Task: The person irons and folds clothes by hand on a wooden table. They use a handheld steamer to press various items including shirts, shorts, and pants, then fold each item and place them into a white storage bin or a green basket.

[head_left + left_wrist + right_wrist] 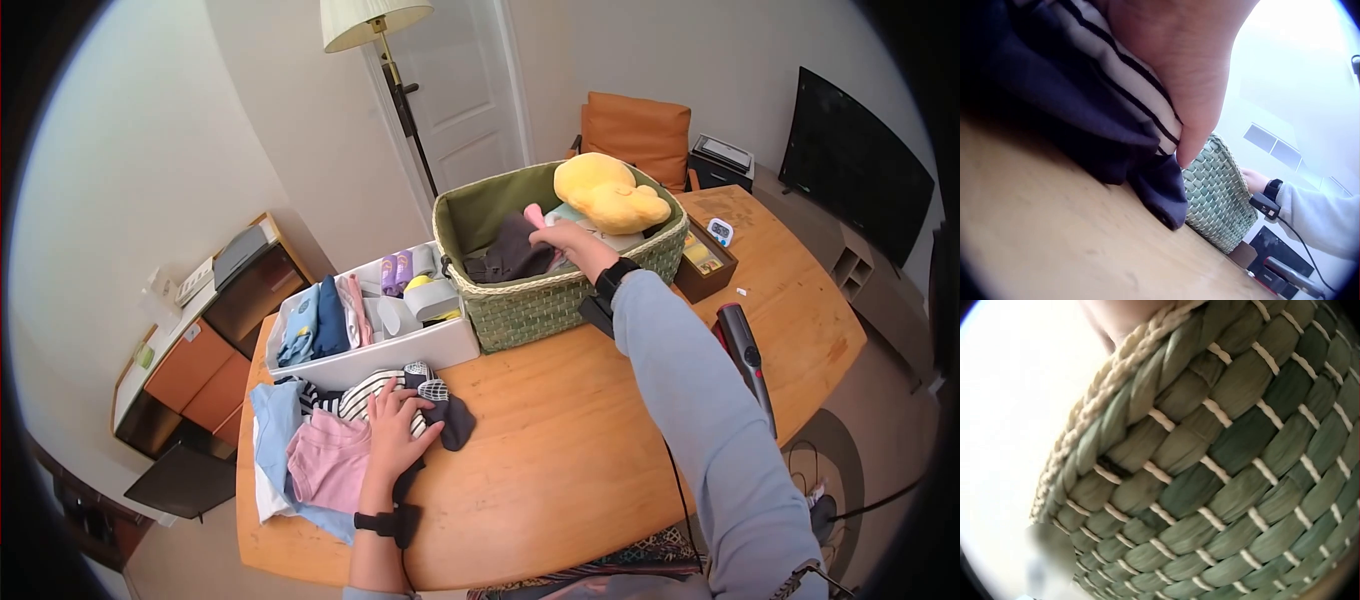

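Nearest the camera, the left hand (392,432) lies flat, fingers spread, pressing on a black-and-white striped folded garment (372,392) atop the pile of clothes at the left of the wooden bench (560,440), with a pink folded garment (328,462) just beside it. Behind stands a white divided plastic organiser box (400,350). Further right, the right hand (566,240) reaches into the green woven basket (530,300), fingers curled round a small pink item (535,215), beside a yellow plush toy (608,194).

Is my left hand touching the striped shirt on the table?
Touching. The left wrist view shows the left hand pressed flat on the striped shirt; the head view agrees.
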Motion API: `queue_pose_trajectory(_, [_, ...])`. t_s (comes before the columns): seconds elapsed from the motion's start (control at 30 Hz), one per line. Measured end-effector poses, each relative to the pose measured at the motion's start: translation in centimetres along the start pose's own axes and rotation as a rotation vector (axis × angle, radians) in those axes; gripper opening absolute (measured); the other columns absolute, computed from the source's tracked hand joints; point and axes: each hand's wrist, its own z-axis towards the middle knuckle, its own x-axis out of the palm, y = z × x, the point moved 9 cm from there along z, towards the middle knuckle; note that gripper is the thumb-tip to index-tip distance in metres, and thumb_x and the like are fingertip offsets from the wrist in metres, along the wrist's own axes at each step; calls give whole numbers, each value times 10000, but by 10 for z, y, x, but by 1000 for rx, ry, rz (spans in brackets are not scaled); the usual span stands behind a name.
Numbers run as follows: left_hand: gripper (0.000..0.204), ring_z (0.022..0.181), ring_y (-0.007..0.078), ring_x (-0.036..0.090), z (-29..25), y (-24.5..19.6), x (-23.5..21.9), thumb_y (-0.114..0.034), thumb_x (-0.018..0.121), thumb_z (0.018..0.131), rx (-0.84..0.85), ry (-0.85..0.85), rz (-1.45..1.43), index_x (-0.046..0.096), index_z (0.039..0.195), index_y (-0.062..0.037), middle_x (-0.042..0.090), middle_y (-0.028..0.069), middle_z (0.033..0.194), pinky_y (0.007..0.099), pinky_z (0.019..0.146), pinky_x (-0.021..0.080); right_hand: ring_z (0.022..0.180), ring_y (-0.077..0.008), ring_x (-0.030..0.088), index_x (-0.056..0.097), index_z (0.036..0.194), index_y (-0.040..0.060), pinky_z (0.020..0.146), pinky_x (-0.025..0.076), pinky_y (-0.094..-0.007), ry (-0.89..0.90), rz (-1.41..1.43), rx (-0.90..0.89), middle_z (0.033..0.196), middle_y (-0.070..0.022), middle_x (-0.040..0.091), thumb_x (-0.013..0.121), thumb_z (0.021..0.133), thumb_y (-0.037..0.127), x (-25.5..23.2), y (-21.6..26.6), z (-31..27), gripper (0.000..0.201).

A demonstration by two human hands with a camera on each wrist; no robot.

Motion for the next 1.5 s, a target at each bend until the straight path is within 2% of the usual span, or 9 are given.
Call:
queue_pose_trajectory(0.5, [395,1341,338,268,1,4,1,-360,682,777,-31,78,0,601,1102,-151,506,75,1228,579,1082,114,803,-193,626,569,1016,-21,748,509,-307,300,631,-11,936,-96,632,627,745,144,64,141,-73,322])
queue_pose_trajectory(0.67, [548,1244,248,393,-4,7,-12,-429,495,930,-269,-22,-1087,401,1309,-45,446,85,1298,354,1070,273,837,-199,637,542,1098,-60,794,517,-309,511,651,143,973,-122,634,642,736,181,148,141,-136,446])
queue_pose_trajectory(0.7, [508,1155,212,458,-4,-32,-40,-425,403,975,88,-36,-1287,402,1315,-47,449,90,1280,346,1007,352,832,-195,637,544,1097,-56,789,519,-307,535,656,181,968,-117,636,644,737,187,165,135,-145,446])
queue_pose_trajectory(0.8, [440,1056,141,508,-26,-4,-30,-363,441,965,-76,76,-1755,453,1288,-64,517,24,1147,317,912,420,827,-168,634,549,1100,-34,783,514,-290,689,767,294,962,-96,636,651,740,185,221,118,-176,433])
queue_pose_trajectory(0.83, [427,1034,144,517,-28,-38,-53,-341,461,956,371,431,-2178,468,1274,-56,526,-9,1150,300,910,421,852,-161,625,538,1125,-32,803,503,-284,746,786,257,982,-89,629,653,744,175,236,118,-185,449])
queue_pose_trajectory(1.13, [528,1186,229,432,-73,103,-119,-320,520,925,-294,-140,-985,392,1333,-10,460,107,1273,337,994,347,819,-176,599,506,1194,-25,742,479,-333,938,141,146,860,-49,630,588,825,178,276,62,-208,429])
queue_pose_trajectory(1.17, [543,1205,239,421,-173,112,-95,-317,527,921,-362,-206,-829,383,1340,-4,452,122,1288,341,1004,338,792,-202,613,518,1177,-22,719,484,-346,824,-53,-29,860,-84,638,586,812,162,266,59,-193,414])
queue_pose_trajectory(1.33, [621,1300,292,368,-134,141,-167,-304,564,901,-642,-507,-33,336,1376,25,410,194,1365,364,1056,291,644,-162,605,604,1071,32,597,476,-316,369,-488,-419,714,-90,638,578,788,129,198,79,-102,301])
queue_pose_trajectory(1.5, [607,1298,310,350,-92,44,-204,-261,631,847,-278,-833,-99,402,1338,14,440,167,1344,364,1059,279,777,-276,634,642,981,56,705,498,-375,-68,-792,-446,853,-145,660,571,768,163,97,91,-26,249])
